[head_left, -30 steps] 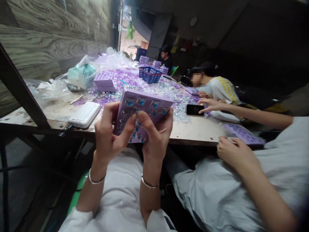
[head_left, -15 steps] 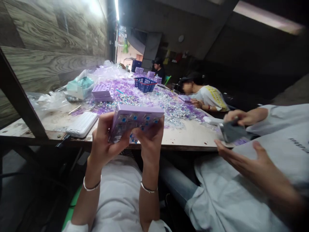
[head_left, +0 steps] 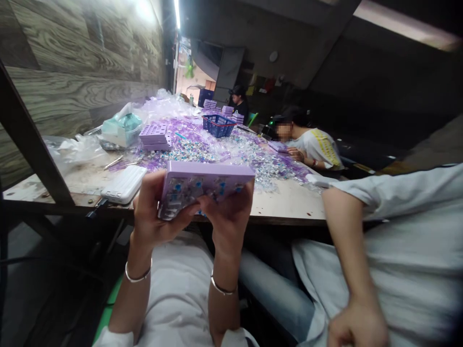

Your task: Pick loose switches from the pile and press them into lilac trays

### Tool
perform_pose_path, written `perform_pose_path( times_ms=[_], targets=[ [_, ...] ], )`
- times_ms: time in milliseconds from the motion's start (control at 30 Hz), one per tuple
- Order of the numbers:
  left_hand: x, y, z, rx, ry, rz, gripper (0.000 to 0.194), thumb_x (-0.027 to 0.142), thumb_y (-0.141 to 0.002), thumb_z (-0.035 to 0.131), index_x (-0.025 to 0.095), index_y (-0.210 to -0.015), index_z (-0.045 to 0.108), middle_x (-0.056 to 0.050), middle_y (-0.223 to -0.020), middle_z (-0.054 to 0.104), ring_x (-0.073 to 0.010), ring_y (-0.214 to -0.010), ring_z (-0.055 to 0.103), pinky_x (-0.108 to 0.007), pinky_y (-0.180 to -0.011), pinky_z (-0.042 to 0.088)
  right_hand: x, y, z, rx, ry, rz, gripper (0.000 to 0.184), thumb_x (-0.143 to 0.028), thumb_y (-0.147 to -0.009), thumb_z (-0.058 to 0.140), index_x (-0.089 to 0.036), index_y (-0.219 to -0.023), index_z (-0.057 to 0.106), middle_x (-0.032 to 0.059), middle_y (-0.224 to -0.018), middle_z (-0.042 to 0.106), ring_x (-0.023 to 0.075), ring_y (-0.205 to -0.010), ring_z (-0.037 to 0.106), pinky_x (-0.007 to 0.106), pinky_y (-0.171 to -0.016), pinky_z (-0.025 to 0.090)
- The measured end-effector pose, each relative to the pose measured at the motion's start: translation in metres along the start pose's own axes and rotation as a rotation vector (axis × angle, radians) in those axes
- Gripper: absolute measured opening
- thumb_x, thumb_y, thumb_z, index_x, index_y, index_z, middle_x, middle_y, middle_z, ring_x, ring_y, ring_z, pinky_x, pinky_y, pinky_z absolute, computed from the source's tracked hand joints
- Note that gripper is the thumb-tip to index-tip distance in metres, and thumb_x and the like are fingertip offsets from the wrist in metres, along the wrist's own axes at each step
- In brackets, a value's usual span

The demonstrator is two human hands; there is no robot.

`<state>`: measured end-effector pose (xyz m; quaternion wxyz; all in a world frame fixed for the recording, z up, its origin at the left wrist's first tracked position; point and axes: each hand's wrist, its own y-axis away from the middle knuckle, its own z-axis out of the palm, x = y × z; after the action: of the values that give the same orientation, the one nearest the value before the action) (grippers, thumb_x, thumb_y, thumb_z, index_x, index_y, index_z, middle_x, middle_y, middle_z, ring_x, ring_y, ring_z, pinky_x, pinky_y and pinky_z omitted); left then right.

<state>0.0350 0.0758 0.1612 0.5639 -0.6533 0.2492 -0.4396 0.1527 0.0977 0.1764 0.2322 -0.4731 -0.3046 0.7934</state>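
Observation:
Both my hands hold a lilac plastic tray (head_left: 206, 174) with blue-centred small parts set in its pockets, raised in front of the table edge. My left hand (head_left: 154, 212) grips its left end, the thumb lying across the pockets. My right hand (head_left: 227, 214) grips the right side, fingers curled under it and thumb on top. Each wrist wears a thin silver bangle. Behind the tray, a wide heap of clear and purple small parts (head_left: 231, 149) covers the wooden table (head_left: 289, 202).
A white ribbed case (head_left: 124, 185) lies at the table's near left. Stacked lilac trays (head_left: 155, 136), a blue basket (head_left: 218, 126) and plastic bags sit farther back. A person in white sits close at my right, forearm (head_left: 347, 255) hanging down; two more people work farther along.
The tray has tipped flatter and lower in my hands. The neighbour's arms have left the table, one forearm now hanging with the fist near my lap; the phone is out of sight.

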Motion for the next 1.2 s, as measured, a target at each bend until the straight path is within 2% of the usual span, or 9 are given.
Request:
perform_pose_path(
  times_ms=[300,500,700,867,1067,1200],
  targets=[
    [0.006,-0.001,0.002,0.032,-0.084,-0.024,0.042,0.024,-0.081,0.071,0.027,-0.121,0.058,0.005,-0.07,0.055,-0.0072,-0.052,0.043,-0.019,-0.046,0.039,0.004,-0.001,-0.002,0.013,0.042,0.012,0.047,-0.033,-0.066,0.083,-0.026,-0.096,0.048,-0.0032,-0.091,0.059,0.0138,-0.082,0.06,0.026,-0.077,0.052],
    [0.011,-0.002,0.004,0.062,-0.092,-0.041,0.036,0.024,-0.079,0.072,0.025,-0.114,0.06,0.006,-0.067,0.054,-0.0061,-0.049,0.038,-0.019,-0.042,0.035,0.005,0.001,-0.002,0.024,0.079,0.052,0.049,-0.034,-0.067,0.08,-0.025,-0.102,0.048,-0.0006,-0.098,0.061,0.0142,-0.088,0.061,0.026,-0.079,0.054],
    [0.019,-0.002,0.005,0.073,-0.087,-0.102,0.031,0.026,-0.08,0.071,0.026,-0.109,0.06,0.006,-0.07,0.056,-0.0073,-0.051,0.042,-0.021,-0.043,0.037,0.001,0.004,0.002,0.053,0.069,0.017,0.045,-0.034,-0.068,0.08,-0.025,-0.098,0.049,-0.0024,-0.09,0.062,0.0131,-0.079,0.061,0.026,-0.075,0.053],
    [0.032,-0.004,0.01,0.082,-0.086,-0.147,0.023,0.028,-0.081,0.07,0.025,-0.102,0.06,0.006,-0.063,0.051,-0.0055,-0.046,0.034,-0.02,-0.039,0.032,-0.003,0.007,0.0,0.103,0.057,0.023,0.044,-0.036,-0.067,0.08,-0.025,-0.099,0.051,-0.0023,-0.089,0.062,0.0131,-0.077,0.061,0.026,-0.075,0.053],
    [0.033,-0.003,0.007,0.007,-0.093,-0.189,0.023,0.024,-0.081,0.07,0.022,-0.101,0.058,0.006,-0.066,0.055,-0.0058,-0.049,0.041,-0.018,-0.044,0.035,-0.003,0.009,0.002,0.163,0.035,0.055,0.041,-0.031,-0.068,0.081,-0.024,-0.099,0.055,-0.0021,-0.086,0.063,0.0126,-0.076,0.06,0.024,-0.072,0.052],
    [0.032,-0.004,0.003,-0.048,-0.115,-0.26,0.023,0.022,-0.082,0.069,0.023,-0.101,0.055,0.007,-0.068,0.055,-0.005,-0.049,0.041,-0.017,-0.043,0.031,0.004,0.008,0.004,0.147,-0.044,0.103,0.044,-0.027,-0.067,0.082,-0.025,-0.102,0.055,-0.0034,-0.091,0.064,0.0106,-0.079,0.061,0.021,-0.074,0.052]
  ],
)
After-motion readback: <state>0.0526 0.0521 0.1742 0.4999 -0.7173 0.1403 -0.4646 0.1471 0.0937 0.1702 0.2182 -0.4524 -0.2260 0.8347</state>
